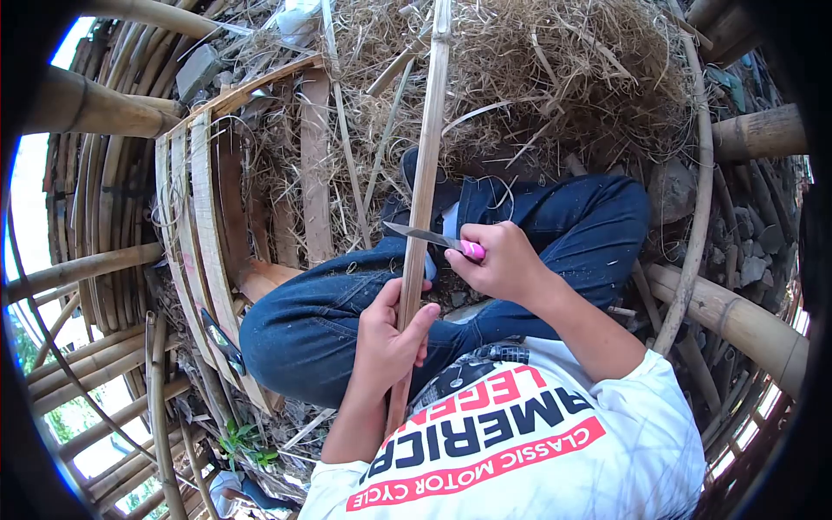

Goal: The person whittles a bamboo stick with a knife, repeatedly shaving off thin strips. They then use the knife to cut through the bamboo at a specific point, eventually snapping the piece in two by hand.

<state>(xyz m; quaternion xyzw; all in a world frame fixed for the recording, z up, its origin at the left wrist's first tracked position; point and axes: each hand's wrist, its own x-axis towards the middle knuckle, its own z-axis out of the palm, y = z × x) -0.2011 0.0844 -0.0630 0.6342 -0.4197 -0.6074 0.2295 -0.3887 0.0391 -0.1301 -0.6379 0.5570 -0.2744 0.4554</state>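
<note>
A long split bamboo strip runs from my lap up past the top of the view. My left hand is wrapped round its lower part, thumb on the near side. In my right hand is a knife with a pink handle. The knife's blade lies across the bamboo strip above my left hand, its tip reaching past the strip's left edge. My crossed legs in blue jeans are beneath both hands.
A heap of dry shavings spreads ahead of my legs. On the left stands a wooden pallet. Thick bamboo poles flank me on the right, with stones among them. A bamboo lattice lies to the left.
</note>
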